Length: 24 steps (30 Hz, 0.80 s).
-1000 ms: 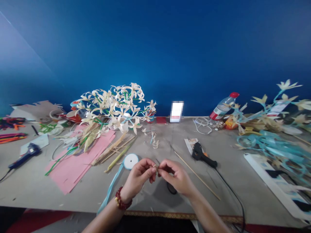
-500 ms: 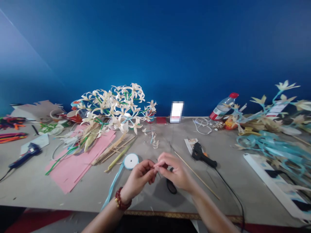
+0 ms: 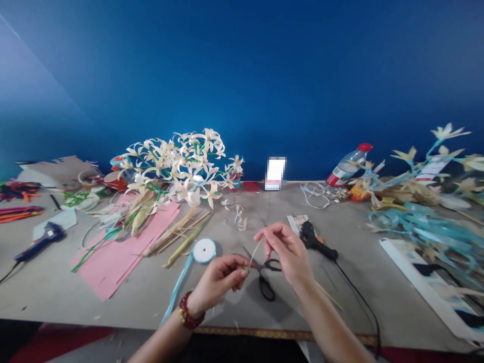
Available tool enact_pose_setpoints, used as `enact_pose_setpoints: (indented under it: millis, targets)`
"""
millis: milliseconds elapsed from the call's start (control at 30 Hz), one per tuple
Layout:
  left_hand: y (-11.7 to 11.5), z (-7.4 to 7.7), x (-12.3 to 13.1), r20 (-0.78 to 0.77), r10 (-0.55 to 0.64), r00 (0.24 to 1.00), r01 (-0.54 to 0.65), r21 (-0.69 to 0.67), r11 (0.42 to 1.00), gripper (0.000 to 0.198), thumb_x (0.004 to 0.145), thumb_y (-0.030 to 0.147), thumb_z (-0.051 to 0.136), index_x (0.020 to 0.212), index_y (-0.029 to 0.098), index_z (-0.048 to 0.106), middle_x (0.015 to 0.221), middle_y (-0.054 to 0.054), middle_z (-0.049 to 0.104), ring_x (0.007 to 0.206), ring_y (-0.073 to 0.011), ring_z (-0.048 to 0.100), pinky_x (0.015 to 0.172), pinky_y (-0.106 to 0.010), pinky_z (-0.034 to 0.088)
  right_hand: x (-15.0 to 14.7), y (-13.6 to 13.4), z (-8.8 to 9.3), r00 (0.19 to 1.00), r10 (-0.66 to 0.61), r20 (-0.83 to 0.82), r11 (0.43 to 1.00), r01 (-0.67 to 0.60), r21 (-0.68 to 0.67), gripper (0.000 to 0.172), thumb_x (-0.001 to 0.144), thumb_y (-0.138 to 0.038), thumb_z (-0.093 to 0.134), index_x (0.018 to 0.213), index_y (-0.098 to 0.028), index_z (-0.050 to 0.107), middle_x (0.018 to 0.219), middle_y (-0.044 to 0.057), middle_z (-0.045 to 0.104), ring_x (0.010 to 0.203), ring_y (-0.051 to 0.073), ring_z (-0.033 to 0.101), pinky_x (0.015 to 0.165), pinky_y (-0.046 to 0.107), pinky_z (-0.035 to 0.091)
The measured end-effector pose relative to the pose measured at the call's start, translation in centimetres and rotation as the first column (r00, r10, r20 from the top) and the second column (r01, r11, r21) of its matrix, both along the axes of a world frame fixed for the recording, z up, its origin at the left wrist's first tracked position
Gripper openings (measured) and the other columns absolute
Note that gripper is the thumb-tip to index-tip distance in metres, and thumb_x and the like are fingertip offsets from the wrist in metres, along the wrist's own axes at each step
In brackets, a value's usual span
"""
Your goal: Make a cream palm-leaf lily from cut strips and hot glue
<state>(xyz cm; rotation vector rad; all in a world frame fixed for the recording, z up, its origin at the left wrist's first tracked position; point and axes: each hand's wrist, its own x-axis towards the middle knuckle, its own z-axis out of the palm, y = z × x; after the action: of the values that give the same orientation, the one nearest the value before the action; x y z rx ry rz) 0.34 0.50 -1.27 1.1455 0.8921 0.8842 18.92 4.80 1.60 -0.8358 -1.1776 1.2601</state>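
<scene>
Between my hands stretches a thin pale strip (image 3: 256, 251), its kind too fine to make out. My left hand (image 3: 226, 275), with a red bead bracelet on the wrist, pinches its lower end. The upper end sits between the fingertips of my right hand (image 3: 286, 249), higher and to the right. Black-handled scissors (image 3: 266, 288) lie on the table beneath and between the hands, partly covered. A white spool of light blue ribbon (image 3: 204, 250) rests just left of my left hand, its loose ribbon trailing to the table's front edge.
White-petalled flowers (image 3: 196, 174) stand at the back left, behind pink paper sheets (image 3: 109, 264). A black glue gun (image 3: 319, 244) with a cord lies at right. Further right are a power strip (image 3: 419, 292), blue ribbon loops (image 3: 416, 222) and a tilted bottle (image 3: 348, 166).
My hands were together at the fingertips. My right hand has moved up and right, drawing the pale strip out between them, and more of the scissors now shows.
</scene>
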Motion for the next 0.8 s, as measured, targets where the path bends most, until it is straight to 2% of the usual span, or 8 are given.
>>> enact_pose_setpoints:
  millis: [100,267,533,800]
  targets:
    - [0.1,0.0,0.2,0.0,-0.026,1.0,0.026,-0.012,1.0,0.038,0.079,0.046,0.071,0.096,0.012,0.068,0.06,0.002,0.053,0.051,-0.007,0.047,0.051,-0.019,0.039,0.1,0.0,0.4,0.996,0.016,-0.084,0.999,-0.019,-0.042,0.014,0.093,-0.031,0.06,0.084,-0.02,0.056,0.081,0.003,0.072,0.047,0.008,0.051,0.046,0.021,0.043]
    - [0.1,-0.1,0.1,-0.011,-0.038,0.999,0.038,-0.006,0.999,0.035,0.08,0.044,0.071,0.093,0.012,0.067,0.064,0.002,0.055,0.051,-0.0062,0.047,0.051,-0.018,0.039,0.2,0.2,0.8,0.988,0.056,-0.146,0.992,-0.072,-0.1,0.018,0.092,-0.034,0.061,0.084,-0.021,0.052,0.069,0.0,0.071,0.043,0.009,0.056,0.043,0.019,0.044]
    - [-0.2,0.1,0.0,-0.052,0.046,0.998,-0.042,0.068,0.997,0.038,0.085,0.046,0.063,0.1,0.011,0.065,0.06,0.001,0.056,0.052,-0.0092,0.05,0.053,-0.021,0.043,1.0,0.6,0.3,0.98,-0.088,-0.18,0.992,0.07,-0.103,0.018,0.087,-0.035,0.067,0.083,-0.02,0.056,0.063,-0.003,0.066,0.044,0.009,0.056,0.043,0.02,0.047]
    - [-0.2,0.5,-0.4,-0.104,0.001,0.995,0.011,0.11,0.994,0.039,0.09,0.042,0.057,0.113,0.011,0.065,0.062,0.001,0.052,0.053,-0.0089,0.047,0.054,-0.021,0.041,2.0,0.7,-0.2,0.965,-0.169,-0.202,0.984,0.153,-0.089,0.015,0.088,-0.031,0.066,0.083,-0.02,0.057,0.063,-0.003,0.066,0.046,0.009,0.057,0.045,0.02,0.047]
